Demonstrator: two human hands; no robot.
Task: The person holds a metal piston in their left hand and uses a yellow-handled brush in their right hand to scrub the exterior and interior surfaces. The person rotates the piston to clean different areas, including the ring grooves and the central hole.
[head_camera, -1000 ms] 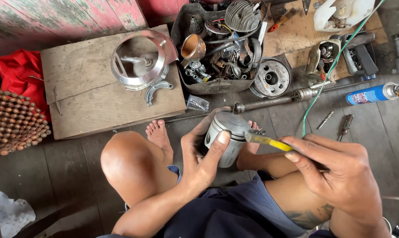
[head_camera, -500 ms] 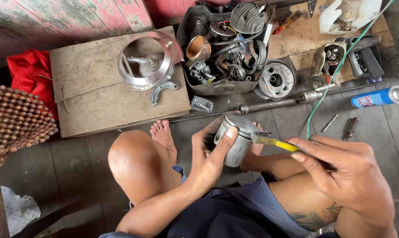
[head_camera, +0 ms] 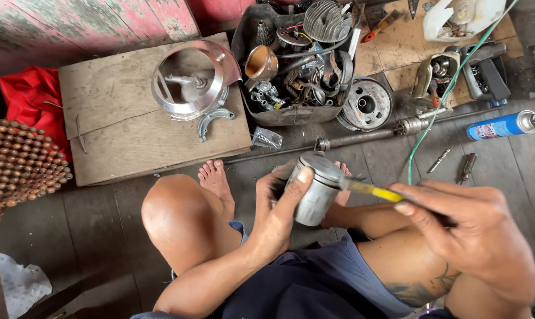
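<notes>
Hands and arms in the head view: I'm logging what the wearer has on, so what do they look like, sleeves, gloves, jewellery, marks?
Both the left hand and right hand are bare: no gloves, and no rings or watch visible. The forearms show no sleeves. No marks show on either arm; the only dark tattoo is on the right thigh, beside dark blue shorts.

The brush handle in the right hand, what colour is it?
Yellow. The brush handle shows best in the head view, held in the right hand.

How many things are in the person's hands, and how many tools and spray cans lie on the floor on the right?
Metal piston, left hand: 1
Yellow-handled brush, right hand: 1
Blue spray can: 1
Drill bit: 1
Screwdriver: 1
Total: 5
</notes>
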